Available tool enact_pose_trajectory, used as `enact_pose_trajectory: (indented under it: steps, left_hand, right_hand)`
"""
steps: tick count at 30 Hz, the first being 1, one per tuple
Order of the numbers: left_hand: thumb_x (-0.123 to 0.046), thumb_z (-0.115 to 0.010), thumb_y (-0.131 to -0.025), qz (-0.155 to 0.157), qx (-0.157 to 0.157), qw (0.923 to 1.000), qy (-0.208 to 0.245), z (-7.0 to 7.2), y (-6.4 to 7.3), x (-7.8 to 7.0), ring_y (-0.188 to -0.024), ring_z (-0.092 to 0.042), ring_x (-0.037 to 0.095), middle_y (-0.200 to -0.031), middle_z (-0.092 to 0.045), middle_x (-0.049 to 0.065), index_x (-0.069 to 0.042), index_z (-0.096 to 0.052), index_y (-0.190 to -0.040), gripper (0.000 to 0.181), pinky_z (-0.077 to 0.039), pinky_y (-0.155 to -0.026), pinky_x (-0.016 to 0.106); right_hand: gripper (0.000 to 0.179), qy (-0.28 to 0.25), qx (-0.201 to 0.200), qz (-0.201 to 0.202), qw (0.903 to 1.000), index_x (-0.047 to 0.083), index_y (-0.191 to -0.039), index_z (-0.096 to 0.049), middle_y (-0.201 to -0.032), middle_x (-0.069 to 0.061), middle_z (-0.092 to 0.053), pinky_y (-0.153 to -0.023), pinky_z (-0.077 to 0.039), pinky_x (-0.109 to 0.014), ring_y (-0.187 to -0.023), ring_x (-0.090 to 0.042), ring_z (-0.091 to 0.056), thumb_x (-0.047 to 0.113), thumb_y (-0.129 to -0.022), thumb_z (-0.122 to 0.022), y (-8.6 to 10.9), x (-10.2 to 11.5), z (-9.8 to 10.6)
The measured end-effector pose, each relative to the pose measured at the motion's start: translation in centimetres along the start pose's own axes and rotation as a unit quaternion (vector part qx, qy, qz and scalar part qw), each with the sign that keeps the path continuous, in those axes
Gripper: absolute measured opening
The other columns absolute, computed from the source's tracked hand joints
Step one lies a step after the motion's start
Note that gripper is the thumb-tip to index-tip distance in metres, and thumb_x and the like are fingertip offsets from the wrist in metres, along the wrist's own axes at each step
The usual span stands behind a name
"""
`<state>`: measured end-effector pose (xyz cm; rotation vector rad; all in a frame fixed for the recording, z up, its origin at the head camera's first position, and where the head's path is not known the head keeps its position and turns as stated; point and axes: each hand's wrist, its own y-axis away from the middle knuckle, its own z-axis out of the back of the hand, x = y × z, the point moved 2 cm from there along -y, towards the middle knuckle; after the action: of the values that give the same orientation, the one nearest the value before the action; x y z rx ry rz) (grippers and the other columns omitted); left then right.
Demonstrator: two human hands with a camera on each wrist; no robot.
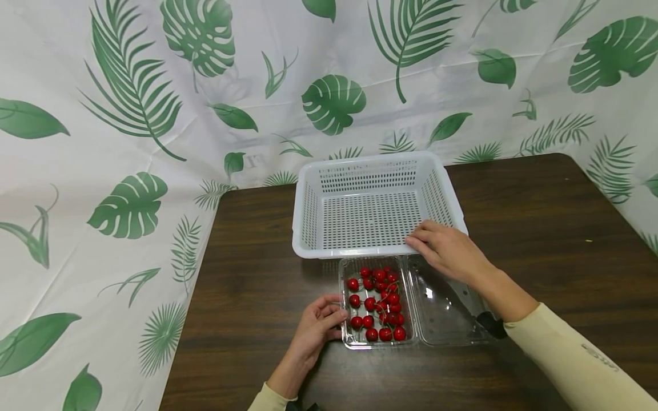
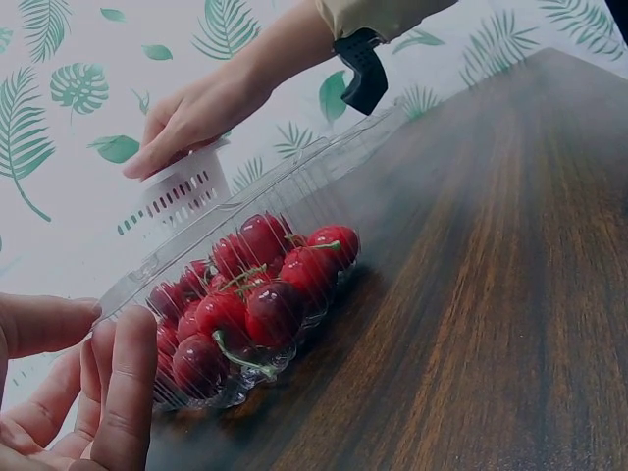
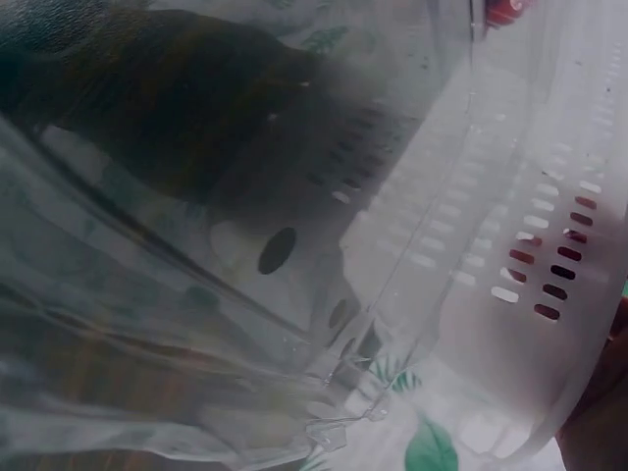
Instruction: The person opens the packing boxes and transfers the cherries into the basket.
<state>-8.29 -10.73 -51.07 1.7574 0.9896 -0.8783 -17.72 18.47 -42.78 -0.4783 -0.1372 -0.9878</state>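
Note:
My left hand (image 1: 321, 319) holds the left rim of a clear plastic clamshell box (image 1: 344, 285), thumb on the edge and other fingers against the side. Inside lie several red cherries (image 1: 369, 303) with green stems, mostly toward the box's right. Its clear lid (image 1: 437, 311) is folded open flat to the right, partly under my right forearm. At the near right of a white slotted plastic basket (image 1: 370, 220), my right hand (image 1: 447, 251) grips the rim. Reddish fingers show through the slots of the basket wall (image 3: 491, 363) in the right wrist view.
A dark wood-grain table (image 1: 252, 274) carries everything. Behind it and at its sides hangs a white sheet with green leaf prints (image 1: 277, 131). The basket stands close to the sheet, right behind the box. A black wrist strap (image 1: 490, 325) is over the lid.

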Motion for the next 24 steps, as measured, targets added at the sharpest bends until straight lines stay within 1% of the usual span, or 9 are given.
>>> enact_pose_trajectory:
  steps: [3, 6, 10, 13, 17, 20, 22, 24]
  left_hand:
    - [0.000, -0.065, -0.087, -0.001, 0.002, 1.0000, 0.002, 0.0, -0.1, 0.1, -0.075, -0.060, 0.011, -0.085, -0.060, 0.001, 0.008, -0.048, -0.122, 0.039, -0.054, -0.058, 0.024]
    - [-0.001, -0.065, -0.087, 0.000, 0.002, 1.0000, 0.005, 0.1, -0.1, 0.2, -0.075, -0.060, 0.011, -0.085, -0.060, 0.002, 0.006, -0.050, -0.122, 0.039, -0.055, -0.058, 0.025]
    - [-0.002, -0.067, -0.086, 0.005, -0.001, 1.0000, 0.007, 0.1, -0.1, 0.2, -0.074, -0.060, 0.012, -0.086, -0.060, 0.003, 0.004, -0.051, -0.121, 0.039, -0.055, -0.057, 0.025]
    - [-0.003, -0.067, -0.085, 0.006, -0.002, 1.0000, 0.005, 0.2, -0.2, 0.2, -0.074, -0.060, 0.012, -0.086, -0.060, 0.003, 0.004, -0.052, -0.120, 0.039, -0.055, -0.057, 0.026]
    - [-0.003, -0.068, -0.085, 0.007, -0.002, 1.0000, 0.006, 0.2, -0.2, 0.2, -0.074, -0.060, 0.012, -0.086, -0.061, 0.003, 0.003, -0.052, -0.120, 0.039, -0.055, -0.057, 0.025]
    - [-0.003, -0.068, -0.085, 0.006, -0.001, 1.0000, 0.007, 0.1, -0.2, 0.2, -0.074, -0.060, 0.012, -0.086, -0.061, 0.003, 0.003, -0.052, -0.120, 0.039, -0.055, -0.057, 0.025]
    - [-0.003, -0.068, -0.085, 0.006, -0.002, 1.0000, 0.006, 0.1, -0.2, 0.2, -0.074, -0.060, 0.012, -0.085, -0.060, 0.003, 0.003, -0.052, -0.120, 0.039, -0.055, -0.056, 0.025]
    - [-0.003, -0.068, -0.085, 0.006, -0.002, 1.0000, 0.007, 0.1, -0.1, 0.2, -0.074, -0.060, 0.012, -0.085, -0.060, 0.003, 0.003, -0.052, -0.120, 0.039, -0.055, -0.057, 0.026]
  right_hand:
    - [0.031, 0.008, 0.013, -0.017, 0.9997, 0.016, -0.098, -0.074, -0.098, 0.002, -0.063, -0.076, -0.053, -0.041, -0.087, -0.017, -0.062, 0.038, -0.098, -0.052, 0.1, -0.1, -0.1]
    - [0.035, 0.023, 0.021, -0.029, 0.9991, 0.016, -0.099, -0.074, -0.101, -0.001, -0.063, -0.072, -0.053, -0.042, -0.087, -0.020, -0.063, 0.042, -0.098, -0.050, 0.3, -0.2, -0.2]
    - [0.037, 0.051, 0.023, -0.027, 0.9981, 0.017, -0.099, -0.075, -0.103, -0.001, -0.064, -0.063, -0.052, -0.038, -0.083, -0.019, -0.064, 0.044, -0.098, -0.049, 0.4, -0.2, -0.3]
    - [0.036, 0.070, 0.019, -0.020, 0.9972, 0.019, -0.099, -0.075, -0.104, 0.000, -0.065, -0.059, -0.050, -0.035, -0.081, -0.018, -0.064, 0.044, -0.097, -0.050, 0.5, -0.2, -0.1]
    - [0.034, 0.094, 0.006, -0.015, 0.9954, 0.021, -0.097, -0.075, -0.102, 0.002, -0.066, -0.055, -0.049, -0.032, -0.079, -0.016, -0.065, 0.045, -0.095, -0.052, 0.5, -0.1, 0.2]
    - [0.030, 0.109, -0.010, -0.009, 0.9939, 0.021, -0.095, -0.076, -0.099, 0.002, -0.066, -0.052, -0.047, -0.031, -0.075, -0.015, -0.065, 0.044, -0.093, -0.057, 0.5, 0.2, 0.5]
    - [0.027, 0.114, -0.028, 0.005, 0.9931, 0.020, -0.094, -0.076, -0.098, 0.001, -0.067, -0.050, -0.048, -0.031, -0.073, -0.016, -0.065, 0.042, -0.090, -0.061, 0.6, 0.7, 0.7]
    - [0.025, 0.116, -0.050, 0.025, 0.9917, 0.018, -0.093, -0.076, -0.096, 0.000, -0.068, -0.052, -0.050, -0.034, -0.074, -0.017, -0.065, 0.040, -0.088, -0.065, 0.5, 1.4, 1.0]
